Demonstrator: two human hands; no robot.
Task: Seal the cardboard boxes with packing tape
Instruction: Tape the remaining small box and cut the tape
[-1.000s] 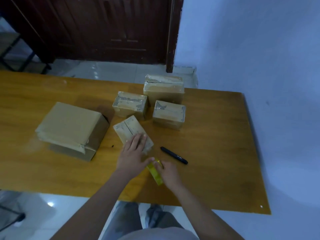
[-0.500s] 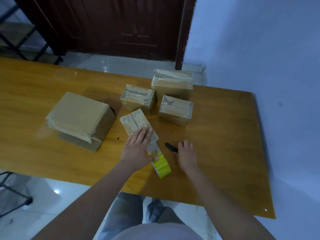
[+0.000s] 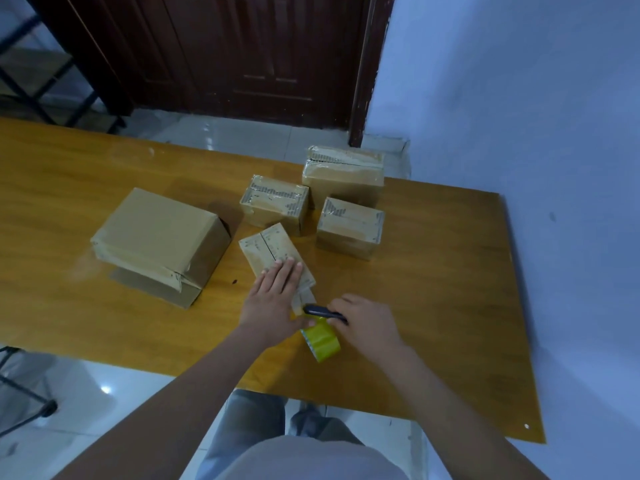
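Left hand (image 3: 273, 299): pressing flat, fingers straight, on small box (image 3: 273, 254).
Right hand (image 3: 367, 323): gripping black cutter (image 3: 323, 312) over tape roll (image 3: 320, 339), near desk's (image 3: 450, 306) front edge.

A small flat cardboard box (image 3: 273, 252) lies slanted on the table, a tape strip (image 3: 302, 299) running off its near end to the yellow tape roll (image 3: 321, 339). Three small taped boxes (image 3: 275, 202) and a large box (image 3: 157, 242) stand behind it.

five cardboard boxes (image 3: 277, 256), one tape roll (image 3: 322, 341), one black cutter (image 3: 323, 312), two hands (image 3: 273, 303)
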